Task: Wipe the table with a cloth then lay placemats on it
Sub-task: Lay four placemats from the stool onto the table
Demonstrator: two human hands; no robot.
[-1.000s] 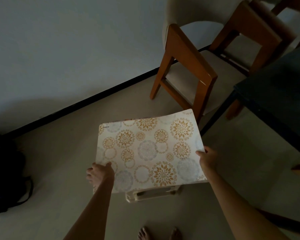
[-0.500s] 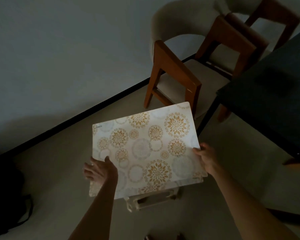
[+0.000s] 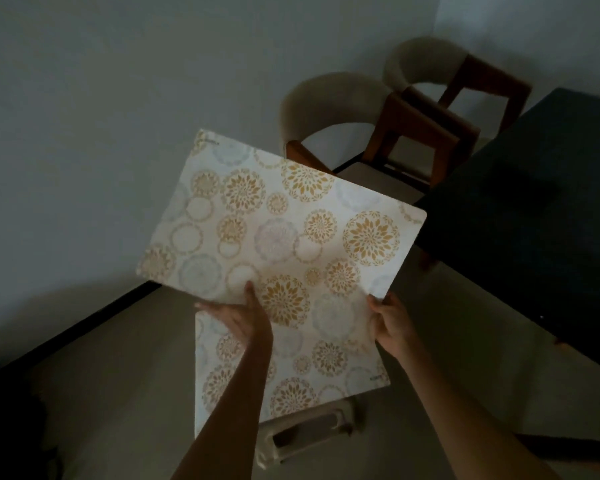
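Head view: upper placemat, cream with gold and pale floral rings, was held up in the air, tilted, with its far right corner just over the near corner of the dark table. Left hand pinched its near edge, thumb on top, fingers underneath. Right hand gripped the near right corner, fingers curled round the edge. Hands were apart, one at each side of the near edge. Second placemat of the same pattern lay below on a pale stool, covering its top and overhanging its edges. Two wooden chairs with pale backs stood at the table's far side, against the wall. Light was dim.
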